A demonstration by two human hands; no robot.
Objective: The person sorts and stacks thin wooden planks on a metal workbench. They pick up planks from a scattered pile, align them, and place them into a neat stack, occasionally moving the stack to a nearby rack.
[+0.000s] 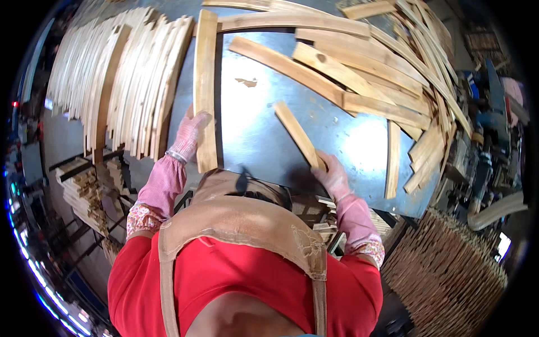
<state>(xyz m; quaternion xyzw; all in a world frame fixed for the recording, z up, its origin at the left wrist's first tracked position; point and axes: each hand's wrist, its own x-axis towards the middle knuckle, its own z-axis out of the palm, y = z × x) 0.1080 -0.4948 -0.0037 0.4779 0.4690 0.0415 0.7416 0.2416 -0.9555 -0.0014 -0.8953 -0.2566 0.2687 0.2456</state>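
My left hand (193, 132), in a pale pinkish glove, is closed around the lower part of a long wooden board (206, 78). That board points away from me along the left part of a shiny metal tabletop (247, 129). In my right hand (332, 175), also gloved, is the near end of a shorter wooden slat (296, 132), which slants up and to the left over the tabletop. Between the two pieces lies bare metal with a small brown torn patch (246, 82).
Left of the table stands a row of upright-edged wooden strips (143, 78). Loose boards (370, 67) overlap at the far right, with a short slat (393, 160) near the right edge. A large stack of wood (449, 269) sits lower right, beside a grey hose (499, 210).
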